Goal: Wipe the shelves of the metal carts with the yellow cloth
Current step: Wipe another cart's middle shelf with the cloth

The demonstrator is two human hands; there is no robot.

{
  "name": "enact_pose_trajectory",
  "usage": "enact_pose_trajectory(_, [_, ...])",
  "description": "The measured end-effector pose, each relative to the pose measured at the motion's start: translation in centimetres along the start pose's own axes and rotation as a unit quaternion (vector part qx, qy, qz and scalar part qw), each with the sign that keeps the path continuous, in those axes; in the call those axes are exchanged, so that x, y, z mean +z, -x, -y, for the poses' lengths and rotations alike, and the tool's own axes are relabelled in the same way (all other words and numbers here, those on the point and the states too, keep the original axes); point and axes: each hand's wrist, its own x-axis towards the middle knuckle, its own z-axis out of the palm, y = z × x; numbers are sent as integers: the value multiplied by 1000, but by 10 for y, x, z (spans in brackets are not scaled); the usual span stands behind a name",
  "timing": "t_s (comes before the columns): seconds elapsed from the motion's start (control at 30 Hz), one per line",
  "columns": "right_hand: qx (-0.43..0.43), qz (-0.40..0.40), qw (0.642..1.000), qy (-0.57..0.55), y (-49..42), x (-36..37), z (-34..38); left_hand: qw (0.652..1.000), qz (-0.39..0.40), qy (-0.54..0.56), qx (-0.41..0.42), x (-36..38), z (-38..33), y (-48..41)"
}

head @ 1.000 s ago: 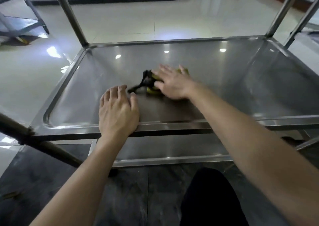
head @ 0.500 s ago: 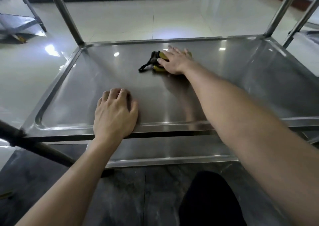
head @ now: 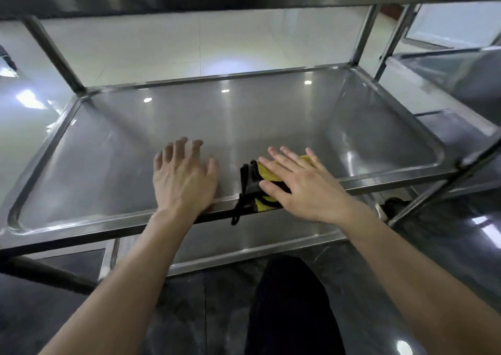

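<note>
The folded yellow cloth with black edging lies on the shiny stainless-steel cart shelf, right against the shelf's front rim, with some of the edging hanging over that rim. The right hand presses flat on it, fingers straight and spread, pinching nothing. The left hand rests palm-down just inside the same rim, beside the cloth, loosely spread and holding nothing; its tips are blurred. The step in hand looks like wiping the strip along the rim. To do it well, press evenly through the palm, run the cloth tight into the crease behind the rim, overlap each pass, and brace the cart with the left hand.
</note>
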Motion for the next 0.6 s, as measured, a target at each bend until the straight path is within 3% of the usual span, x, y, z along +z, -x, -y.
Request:
enact_pose_trajectory(0.23, [82,2,996,14,-206,-30,-59,998,2,-39,49,20,-5,-2])
enact_pose_trajectory(0.33, [108,13,994,31,-242,-32,-53,998,-3,-34,51,20,0,-9])
enact_pose_trajectory(0.47, [74,11,997,-12,-171,-19,-26,998,3,-33,47,18,4,-18])
enact_pose_trajectory(0.6, [39,-40,998,-24,-9,7,-11,999,36,-29,15,14,3,-24])
